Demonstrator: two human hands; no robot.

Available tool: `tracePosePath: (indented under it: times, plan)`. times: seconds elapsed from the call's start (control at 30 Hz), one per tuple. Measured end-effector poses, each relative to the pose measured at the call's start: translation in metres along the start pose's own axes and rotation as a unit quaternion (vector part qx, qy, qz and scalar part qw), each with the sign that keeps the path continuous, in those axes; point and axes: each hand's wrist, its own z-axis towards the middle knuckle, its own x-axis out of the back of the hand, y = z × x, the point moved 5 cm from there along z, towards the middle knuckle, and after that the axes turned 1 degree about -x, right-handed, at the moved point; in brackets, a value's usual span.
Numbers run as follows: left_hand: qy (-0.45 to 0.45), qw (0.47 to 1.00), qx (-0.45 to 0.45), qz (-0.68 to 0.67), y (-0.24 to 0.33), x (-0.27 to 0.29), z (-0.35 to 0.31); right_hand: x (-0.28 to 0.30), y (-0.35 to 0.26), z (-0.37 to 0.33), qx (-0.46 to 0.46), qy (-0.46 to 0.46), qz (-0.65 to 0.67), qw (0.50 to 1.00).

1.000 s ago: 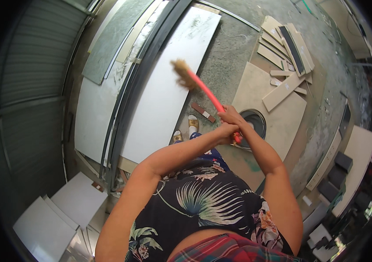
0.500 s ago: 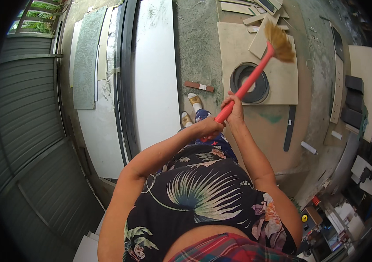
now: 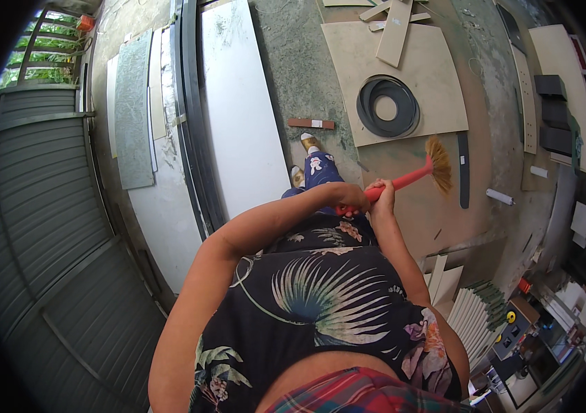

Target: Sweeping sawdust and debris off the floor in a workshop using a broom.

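Grey floor (image 3: 300,82), stained. White panel (image 3: 234,103), long, laid on it. Beige board (image 3: 437,76), flat, to the panel's right. Broom (image 3: 403,180), red-handled, slanting rightward from the grip, straw bristles (image 3: 440,168) just beside a dark strip (image 3: 464,175); floor contact cannot be told. Coil (image 3: 406,113), dark, on the board. Brown bar (image 3: 301,123), near the feet (image 3: 309,143). Left hand (image 3: 352,198) and right hand (image 3: 382,195), both wrapped round the handle, the right nearer the bristles.

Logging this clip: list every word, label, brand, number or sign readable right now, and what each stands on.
No text can be read.
Brown strip: its white label is too small to read.
Pale plank: small pale mark, too blurred to tell whether it is lettering.
Red-handled broom: no lettering can be made out.
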Motion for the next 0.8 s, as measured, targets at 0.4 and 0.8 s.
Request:
tracePosePath:
  times: [0.4,0.8]
  plan:
    - [0.027,0.999,0.024,-0.020,-0.011,-0.020,0.006,0.015,0.001,-0.009,0.057,0.016,-0.009,0.998]
    - [-0.113,0.942,0.141,-0.283,-0.062,0.013,0.011,0.086,0.094,0.074,-0.186,0.130,-0.247,0.942]
